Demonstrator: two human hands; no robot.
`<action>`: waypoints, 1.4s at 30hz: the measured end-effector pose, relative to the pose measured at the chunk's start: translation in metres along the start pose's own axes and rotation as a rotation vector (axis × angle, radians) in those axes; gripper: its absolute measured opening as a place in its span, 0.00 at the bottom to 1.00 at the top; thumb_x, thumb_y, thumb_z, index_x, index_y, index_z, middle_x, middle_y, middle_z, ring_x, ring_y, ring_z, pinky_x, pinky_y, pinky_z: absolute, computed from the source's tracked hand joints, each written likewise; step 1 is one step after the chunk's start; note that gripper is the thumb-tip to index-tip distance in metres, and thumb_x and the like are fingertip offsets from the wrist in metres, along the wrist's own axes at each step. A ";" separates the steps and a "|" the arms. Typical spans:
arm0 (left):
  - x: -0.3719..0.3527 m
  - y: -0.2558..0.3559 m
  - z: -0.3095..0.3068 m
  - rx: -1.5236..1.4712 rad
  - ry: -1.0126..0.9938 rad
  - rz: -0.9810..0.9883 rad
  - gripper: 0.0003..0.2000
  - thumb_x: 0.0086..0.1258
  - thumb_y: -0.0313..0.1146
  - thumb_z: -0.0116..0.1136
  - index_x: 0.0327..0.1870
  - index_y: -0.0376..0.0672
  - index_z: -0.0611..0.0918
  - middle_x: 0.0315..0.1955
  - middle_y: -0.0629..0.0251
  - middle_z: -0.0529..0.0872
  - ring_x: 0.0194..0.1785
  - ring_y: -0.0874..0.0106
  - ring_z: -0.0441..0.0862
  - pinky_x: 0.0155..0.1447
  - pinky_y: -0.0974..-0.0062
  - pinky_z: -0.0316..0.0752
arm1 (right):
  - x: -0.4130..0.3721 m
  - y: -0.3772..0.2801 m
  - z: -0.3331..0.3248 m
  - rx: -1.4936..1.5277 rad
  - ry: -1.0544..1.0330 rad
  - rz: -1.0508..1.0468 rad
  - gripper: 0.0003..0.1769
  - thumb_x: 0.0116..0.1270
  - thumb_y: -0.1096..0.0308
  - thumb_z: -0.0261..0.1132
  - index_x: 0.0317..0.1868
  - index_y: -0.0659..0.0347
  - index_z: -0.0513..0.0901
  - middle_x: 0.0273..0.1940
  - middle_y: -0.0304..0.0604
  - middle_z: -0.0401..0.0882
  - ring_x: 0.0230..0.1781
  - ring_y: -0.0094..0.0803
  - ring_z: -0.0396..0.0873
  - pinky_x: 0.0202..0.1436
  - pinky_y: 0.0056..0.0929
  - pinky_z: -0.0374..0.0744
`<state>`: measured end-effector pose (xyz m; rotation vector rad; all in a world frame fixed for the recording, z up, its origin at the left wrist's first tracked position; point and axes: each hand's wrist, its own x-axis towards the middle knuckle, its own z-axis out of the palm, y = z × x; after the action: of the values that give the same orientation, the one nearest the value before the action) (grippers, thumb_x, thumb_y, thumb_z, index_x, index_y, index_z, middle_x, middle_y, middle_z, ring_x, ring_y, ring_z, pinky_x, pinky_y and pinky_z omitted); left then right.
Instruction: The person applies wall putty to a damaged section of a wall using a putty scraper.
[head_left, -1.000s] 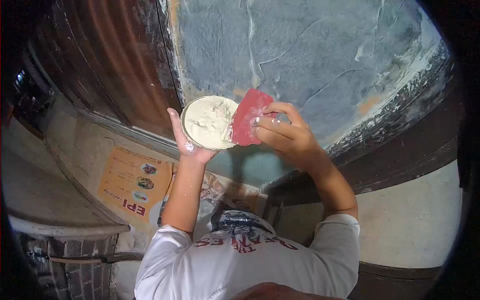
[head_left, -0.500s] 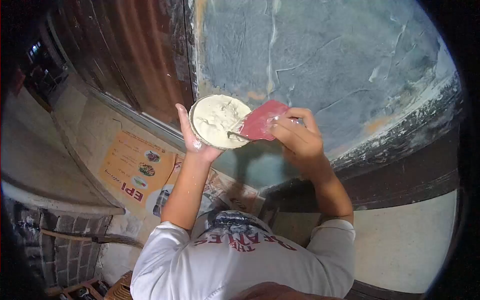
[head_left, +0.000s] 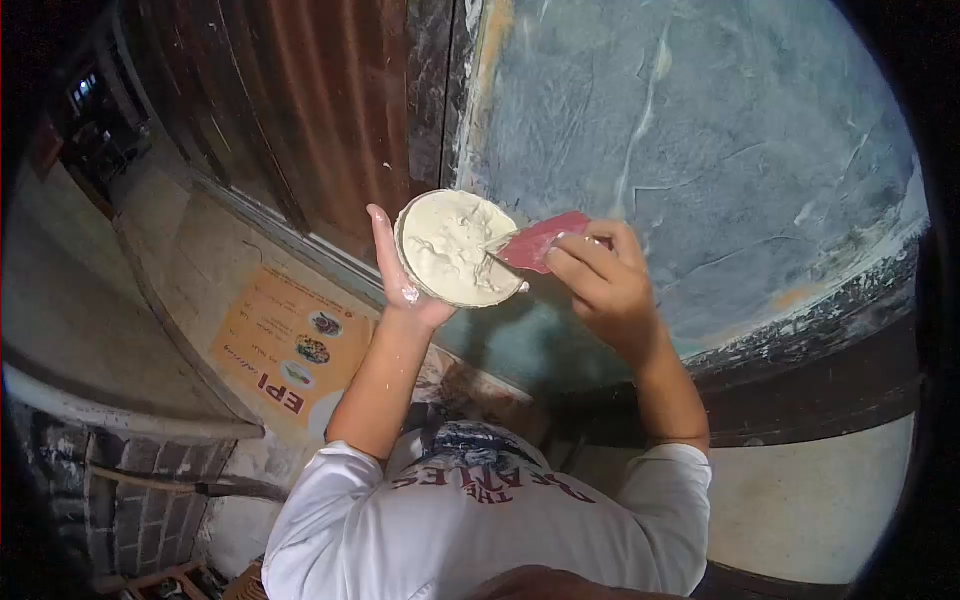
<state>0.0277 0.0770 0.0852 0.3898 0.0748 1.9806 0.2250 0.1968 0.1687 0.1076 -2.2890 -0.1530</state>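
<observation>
From my distant seat, at 9 o'clock I see an orange printed poster (head_left: 265, 330) on the floor. Toward 11 o'clock, my left hand (head_left: 405, 292) is spread beneath a round, pale-rimmed container (head_left: 401, 255), thumb standing off its side. The container's thick cream-coloured paste (head_left: 450, 235) looks soft and sticky; I judge it bottom-heavy, best borne on a level palm, since a smeared rim could be slippery. Toward 1 o'clock, my right hand (head_left: 615, 290) pinches a thin red scraper (head_left: 543, 240), whose tip meets the paste. It seems light and bendy, best pinched at its far, cleaner edge. A blue-grey wall (head_left: 740, 200) fills 2 o'clock.
</observation>
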 end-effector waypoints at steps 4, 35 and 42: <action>0.009 0.031 -0.008 0.034 -0.019 0.000 0.49 0.70 0.78 0.37 0.68 0.33 0.75 0.64 0.44 0.79 0.63 0.48 0.80 0.68 0.47 0.75 | 0.021 -0.013 0.026 -0.010 -0.018 0.000 0.18 0.49 0.76 0.70 0.43 0.55 0.86 0.43 0.34 0.85 0.42 0.39 0.78 0.45 0.36 0.76; 0.017 0.119 -0.134 -0.110 0.011 -0.037 0.52 0.64 0.81 0.41 0.71 0.39 0.72 0.70 0.47 0.73 0.71 0.44 0.71 0.70 0.31 0.66 | 0.047 0.022 0.135 -0.181 -0.035 0.497 0.11 0.64 0.71 0.68 0.47 0.54 0.86 0.39 0.40 0.83 0.40 0.47 0.77 0.46 0.43 0.77; 0.012 0.132 -0.143 -0.104 0.035 -0.007 0.52 0.64 0.81 0.42 0.74 0.39 0.68 0.73 0.47 0.68 0.73 0.44 0.68 0.71 0.31 0.65 | 0.045 0.038 0.156 -0.231 -0.109 0.563 0.10 0.66 0.69 0.67 0.47 0.52 0.87 0.41 0.39 0.85 0.43 0.46 0.78 0.49 0.44 0.78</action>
<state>-0.1360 0.0485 -0.0175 0.2873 -0.0053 1.9752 0.0767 0.2407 0.1051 -0.6720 -2.2975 -0.1283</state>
